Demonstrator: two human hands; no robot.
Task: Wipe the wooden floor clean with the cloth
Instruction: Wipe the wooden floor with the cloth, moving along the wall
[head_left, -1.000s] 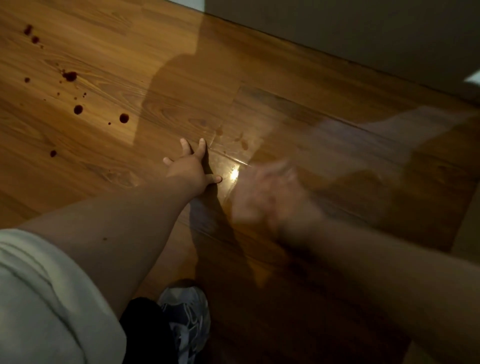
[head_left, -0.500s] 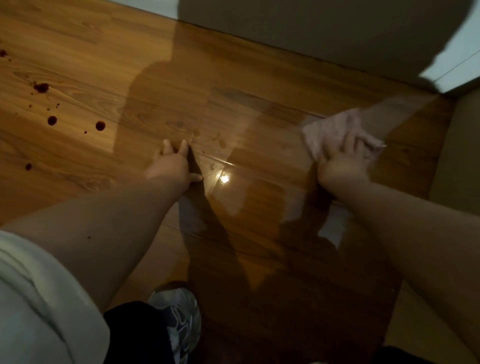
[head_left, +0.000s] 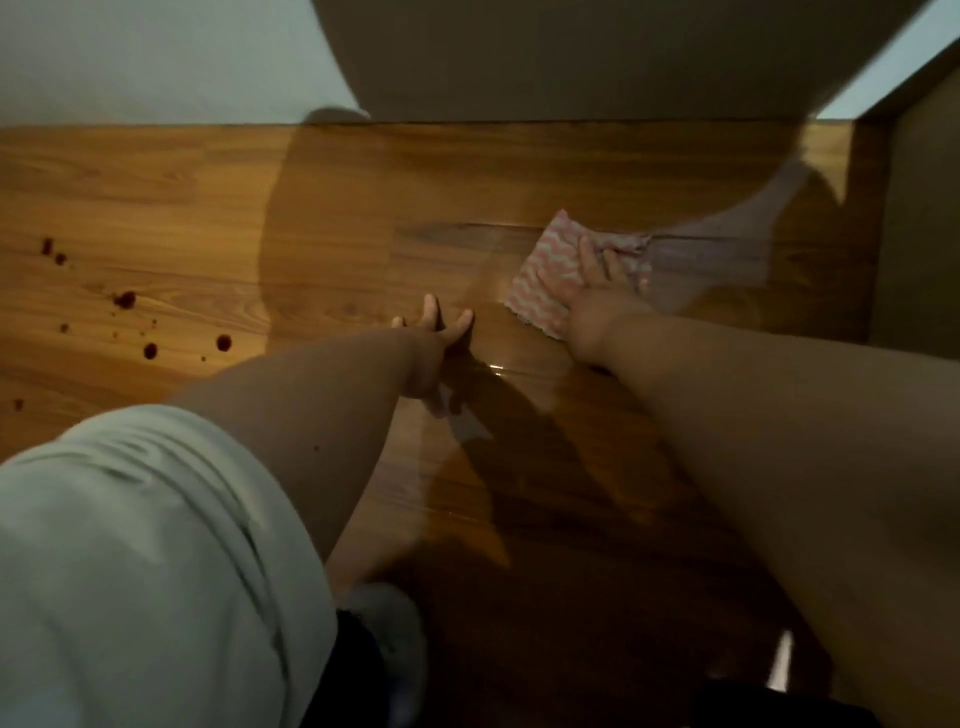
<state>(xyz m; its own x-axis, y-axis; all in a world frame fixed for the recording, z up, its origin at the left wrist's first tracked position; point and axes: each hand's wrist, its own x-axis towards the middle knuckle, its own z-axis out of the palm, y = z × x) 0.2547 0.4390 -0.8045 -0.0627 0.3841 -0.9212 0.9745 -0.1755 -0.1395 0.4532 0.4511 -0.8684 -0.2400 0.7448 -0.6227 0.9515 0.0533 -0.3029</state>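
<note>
Wooden floor (head_left: 156, 182): pink-white cloth (head_left: 545, 280) flat right; dark red drops (head_left: 124, 300), possibly liquid, left.

A home room: wooden floor (head_left: 156, 208) meeting a plain painted wall (head_left: 130, 57).

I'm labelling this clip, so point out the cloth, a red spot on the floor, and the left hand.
cloth (head_left: 540, 275), head view, striped left part.
red spot (head_left: 124, 300), head view, its centre.
left hand (head_left: 434, 348), head view, back of the hand.

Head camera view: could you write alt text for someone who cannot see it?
A person's right hand presses a pink-and-white striped cloth flat on a glossy wooden floor. The left hand braces beside it, fingers spread; dark red spots dot the boards to the left.
</note>
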